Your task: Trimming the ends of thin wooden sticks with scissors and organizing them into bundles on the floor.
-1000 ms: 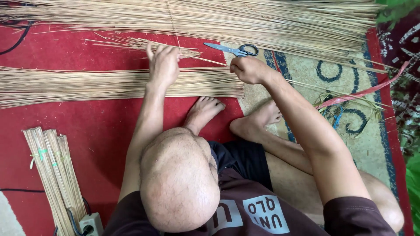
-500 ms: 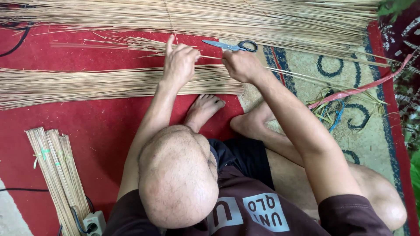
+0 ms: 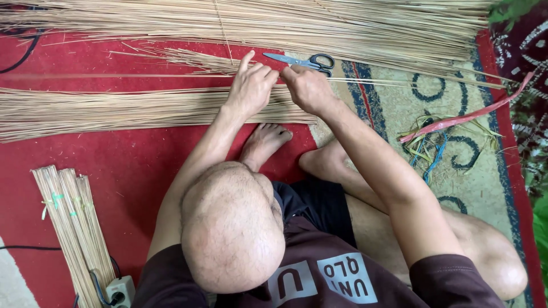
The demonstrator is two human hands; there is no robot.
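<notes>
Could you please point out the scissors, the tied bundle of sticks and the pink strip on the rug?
scissors (image 3: 311,61), head view, on the pivot by the black handles.
tied bundle of sticks (image 3: 71,228), head view, mid-length.
pink strip (image 3: 462,117), head view, its middle.

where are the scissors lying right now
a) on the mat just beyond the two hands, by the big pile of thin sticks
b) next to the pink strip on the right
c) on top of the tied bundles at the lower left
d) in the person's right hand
a: the scissors lie free on the mat just past the left hand and right hand, at the edge of the big stick pile; neither hand holds them.
</notes>
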